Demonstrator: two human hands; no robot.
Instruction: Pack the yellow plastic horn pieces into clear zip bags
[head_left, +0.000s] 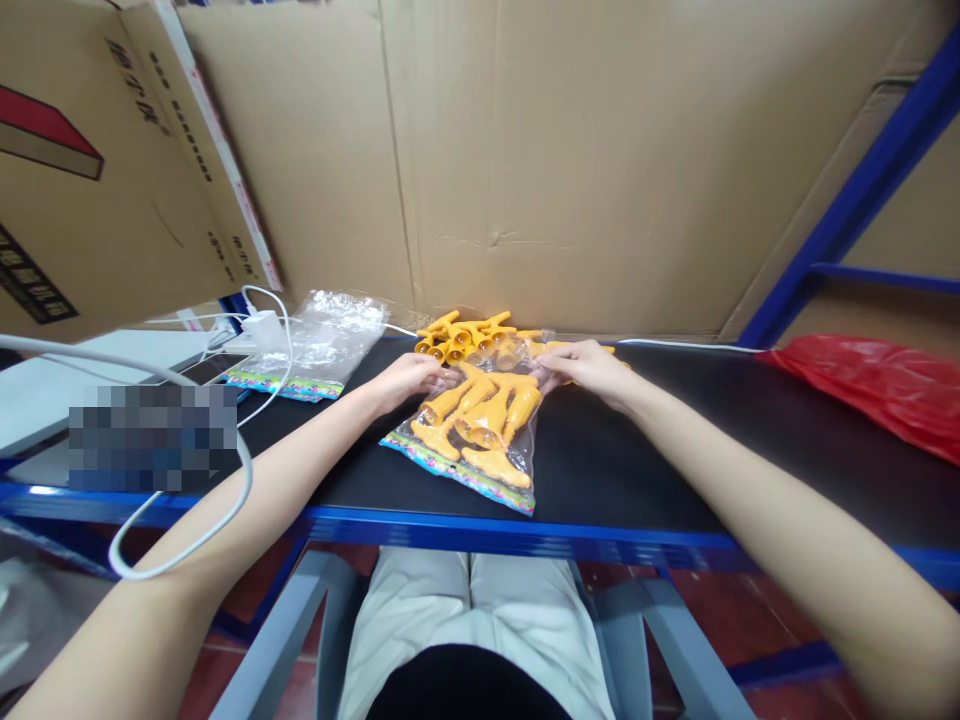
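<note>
At far left, a large brown cardboard box (142,190) with black lettering and a red printed patch stands above a white, flat, rectangular panel (67,385). A white block-shaped plastic adapter (264,331) with a looping white cable (251,475) is located to the right of the panel. Next, a clear flat plastic pouch (330,340) with a multicoloured printed band lies on the black tabletop (622,470), which has a blue metal front edge. The left hand (412,380) has its fingers drawn together, pinching the far left edge of a clear plastic bag (526,440) that contains yellow hollow plastic parts (491,412). The bag lies at the centre, between both hands, its printed band facing the person near the front edge. Directly behind it, a heap of similar yellow plastic parts (459,342) rests near the brown cardboard wall (570,180). The right hand (589,370) pinches the bag's far right edge between thumb and fingers. At far right, a crumpled red plastic sheet (870,385) lies near a slanted blue metal post (847,190)
</note>
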